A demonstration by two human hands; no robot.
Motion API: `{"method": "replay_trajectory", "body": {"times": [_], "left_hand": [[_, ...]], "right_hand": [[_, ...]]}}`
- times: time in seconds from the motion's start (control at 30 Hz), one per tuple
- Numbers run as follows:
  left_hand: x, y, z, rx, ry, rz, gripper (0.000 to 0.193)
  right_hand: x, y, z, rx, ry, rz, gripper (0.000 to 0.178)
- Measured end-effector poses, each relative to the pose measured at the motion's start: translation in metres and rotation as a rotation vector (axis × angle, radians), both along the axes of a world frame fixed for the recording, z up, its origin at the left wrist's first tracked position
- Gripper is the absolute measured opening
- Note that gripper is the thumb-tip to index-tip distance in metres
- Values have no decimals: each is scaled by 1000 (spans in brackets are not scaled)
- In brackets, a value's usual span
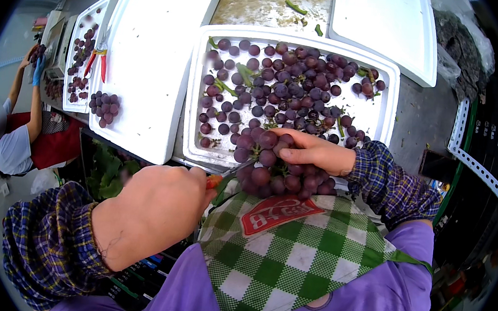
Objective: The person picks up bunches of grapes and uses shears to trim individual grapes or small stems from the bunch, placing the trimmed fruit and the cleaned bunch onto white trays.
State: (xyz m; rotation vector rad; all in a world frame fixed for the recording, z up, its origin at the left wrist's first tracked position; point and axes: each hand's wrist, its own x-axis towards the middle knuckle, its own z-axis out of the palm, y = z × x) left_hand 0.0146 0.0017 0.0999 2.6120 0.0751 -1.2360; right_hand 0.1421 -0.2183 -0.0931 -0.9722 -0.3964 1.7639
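My right hand (320, 154) is closed on a bunch of purple grapes (276, 178), held in front of my green checked apron. My left hand (156, 203) is wrapped round orange-handled snips (214, 181). Their thin metal blades reach in among the grapes at the left side of the bunch; the tips are partly hidden. Just beyond the bunch lies a white foam box (191, 100), with many loose grapes (284, 90), small clusters and green stem pieces inside.
A white foam slab (152, 40) stands left of the box, with a small grape cluster (104, 108) and red-handled snips (100, 62) on it. Another foam slab (385, 25) is at the far right. At the left, a co-worker (19, 141) handles grapes. A perforated metal strip (479, 164) runs at right.
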Motion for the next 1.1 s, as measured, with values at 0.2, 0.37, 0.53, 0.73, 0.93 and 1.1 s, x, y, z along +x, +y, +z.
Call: {"method": "replay_trajectory", "body": {"times": [0.2,0.37,0.53,0.73,0.93,1.1], "left_hand": [[-1,4,20,41,-68,-56,27],[3,8,17,64,-222,-164,31],[-20,0,6,217,-321,-317,49],[-29,-5,-3,298,-384,-404,51],[-28,-8,-7,313,-420,-417,49],[-28,-8,-9,349,-431,-469,43]], "right_hand": [[-5,-5,-17,4,105,-60,70],[-1,-8,-11,-20,64,-75,73],[4,-10,1,-56,117,-9,77],[-2,-11,-11,-43,78,-68,68],[0,-7,2,-28,78,-47,66],[1,-7,1,-47,94,-45,65]]}}
